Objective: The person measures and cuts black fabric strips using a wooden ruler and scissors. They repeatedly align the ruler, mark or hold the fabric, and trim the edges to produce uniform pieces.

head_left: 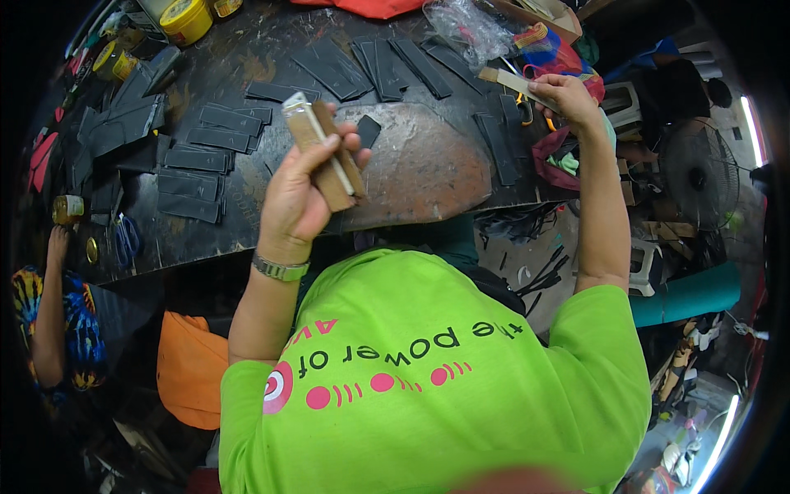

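Observation:
My left hand (298,193), wearing a metal-band watch, is closed around a bundle of flat brown strips (336,183) with a white layer between them. It is raised over the near edge of the table. Off to the right, my right hand (569,100) pinches a thin pale strip (517,82) with a brown end, pointing left. Between the hands lies a worn stone slab (428,169) with a small black piece (368,130) on its left part. Stacks of black rectangular pieces (191,183) lie left of the slab, and more black pieces (377,70) fan out behind it.
At the left edge, another person's hand (58,240) is at a small jar (68,209), near blue-handled scissors (127,239). A yellow tub (186,21) stands at the back left. Clear plastic bags (467,31) lie at the back right. A fan (701,174) stands right of the table.

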A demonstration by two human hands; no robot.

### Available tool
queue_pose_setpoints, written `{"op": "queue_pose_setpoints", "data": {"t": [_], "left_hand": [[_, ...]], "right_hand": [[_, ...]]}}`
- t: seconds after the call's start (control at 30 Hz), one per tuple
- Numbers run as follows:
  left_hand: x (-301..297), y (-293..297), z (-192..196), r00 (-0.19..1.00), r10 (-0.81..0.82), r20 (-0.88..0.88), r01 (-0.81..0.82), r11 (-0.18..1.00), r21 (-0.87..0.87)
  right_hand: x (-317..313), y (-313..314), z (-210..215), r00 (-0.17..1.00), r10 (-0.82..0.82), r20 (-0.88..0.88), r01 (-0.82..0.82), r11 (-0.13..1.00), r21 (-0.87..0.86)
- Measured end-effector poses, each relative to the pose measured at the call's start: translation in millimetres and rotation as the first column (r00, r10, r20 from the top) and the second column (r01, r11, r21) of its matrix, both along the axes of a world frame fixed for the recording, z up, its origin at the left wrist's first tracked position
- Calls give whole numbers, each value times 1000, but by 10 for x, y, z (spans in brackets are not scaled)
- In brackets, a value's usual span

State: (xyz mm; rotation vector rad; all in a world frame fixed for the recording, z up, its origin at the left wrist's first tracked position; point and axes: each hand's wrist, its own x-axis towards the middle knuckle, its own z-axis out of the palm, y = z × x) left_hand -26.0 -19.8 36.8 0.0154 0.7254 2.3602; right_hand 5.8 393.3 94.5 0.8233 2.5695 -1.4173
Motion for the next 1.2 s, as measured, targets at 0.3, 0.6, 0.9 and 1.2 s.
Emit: {"op": "queue_pose_setpoints", "data": {"t": [0.3, 0.6, 0.9, 1.2], "left_hand": [[343, 514, 3, 992, -117, -38, 114, 991, -69], [335, 243, -4, 999, 49, -23, -49, 998, -36], [350, 117, 13, 998, 54, 14, -54, 998, -38], [318, 120, 0, 998, 53, 25, -51, 997, -55]], "right_hand": [[523, -1453, 86, 949, 219, -227, -299, 855, -425], [-153, -980, -28, 782, 494, -380, -314, 838, 446], [-1487, 218, -713, 952, 179, -247, -41, 878, 477], [-1919, 198, -1062, 697, 160, -699, 231, 873, 430]]}}
